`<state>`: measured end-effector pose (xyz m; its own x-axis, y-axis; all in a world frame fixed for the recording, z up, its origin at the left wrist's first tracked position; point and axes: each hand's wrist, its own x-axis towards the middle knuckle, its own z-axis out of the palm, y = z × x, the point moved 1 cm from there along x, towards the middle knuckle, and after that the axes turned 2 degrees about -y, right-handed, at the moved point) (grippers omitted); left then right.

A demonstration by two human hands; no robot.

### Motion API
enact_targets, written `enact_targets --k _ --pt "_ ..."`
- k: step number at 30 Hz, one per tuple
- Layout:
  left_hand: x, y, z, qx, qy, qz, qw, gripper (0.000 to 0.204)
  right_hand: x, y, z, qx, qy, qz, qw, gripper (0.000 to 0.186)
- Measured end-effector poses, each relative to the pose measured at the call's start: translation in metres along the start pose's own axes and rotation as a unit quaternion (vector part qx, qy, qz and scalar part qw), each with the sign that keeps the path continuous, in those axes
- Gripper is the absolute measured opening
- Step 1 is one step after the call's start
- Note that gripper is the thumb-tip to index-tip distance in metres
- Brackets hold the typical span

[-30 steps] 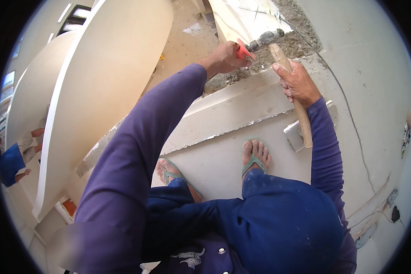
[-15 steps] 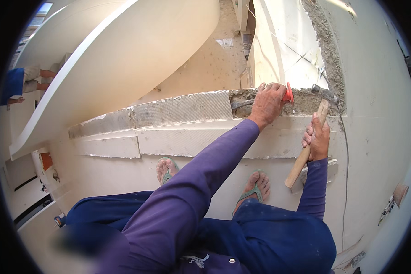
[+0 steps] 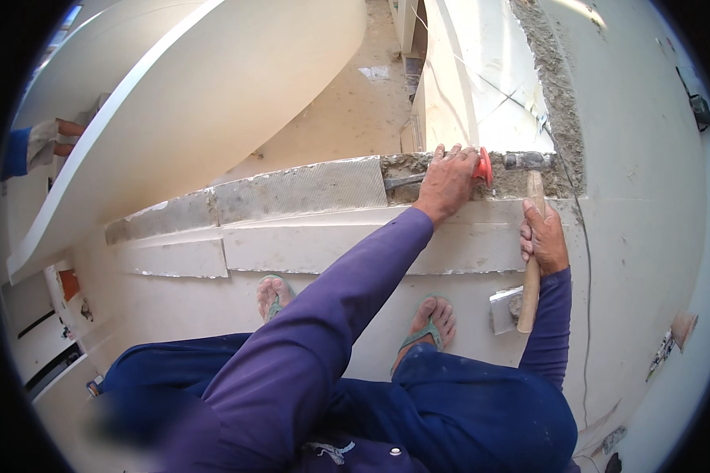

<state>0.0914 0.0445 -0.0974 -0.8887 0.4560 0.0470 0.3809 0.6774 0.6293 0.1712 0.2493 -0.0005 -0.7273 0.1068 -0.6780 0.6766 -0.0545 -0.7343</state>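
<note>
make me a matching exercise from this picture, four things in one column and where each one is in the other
Things:
1. steel chisel with the red hand guard
2. wooden-handled hammer
3. green flip-flop sandals
4. small white wall box

Places:
A. on the person's feet
B. gripped in the left hand, tip in the chipped grey groove
C. beside the lower end of the hammer handle
D. in the right hand, head at the guard

Pairs: 1-B, 2-D, 3-A, 4-C

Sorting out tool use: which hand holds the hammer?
The right hand, gripping the hammer by its wooden handle; the left hand holds the red-guarded chisel instead.
</note>
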Motion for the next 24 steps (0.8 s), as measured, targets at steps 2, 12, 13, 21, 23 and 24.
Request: enact_targets --k 2,12,13,21,23,24 --pt "0.003 0.004 0.002 -0.011 -0.018 -0.004 1.000 0.049 0.004 0.013 0.000 0.096 0.065 -0.022 0.993 0.030" --pt "-0.003 0.000 0.010 0.001 -0.010 0.005 1.000 0.052 -0.050 0.021 0.005 -0.006 0.010 0.046 0.999 0.029" --pt "-0.003 -0.002 0.009 -0.001 -0.011 0.007 1.000 0.052 -0.060 0.028 0.006 0.003 0.011 0.049 0.999 0.028" --pt "0.001 0.002 0.010 0.007 -0.006 0.008 1.000 0.045 -0.129 0.094 0.043 0.043 -0.082 0.150 0.984 0.019" --pt "0.001 -0.001 0.011 0.027 -0.008 0.008 1.000 0.049 -0.134 0.115 0.056 0.058 -0.101 0.159 0.980 0.017" --pt "0.001 -0.002 0.011 0.030 -0.009 0.005 0.999 0.050 -0.135 0.128 0.062 0.062 -0.104 0.159 0.980 0.017"
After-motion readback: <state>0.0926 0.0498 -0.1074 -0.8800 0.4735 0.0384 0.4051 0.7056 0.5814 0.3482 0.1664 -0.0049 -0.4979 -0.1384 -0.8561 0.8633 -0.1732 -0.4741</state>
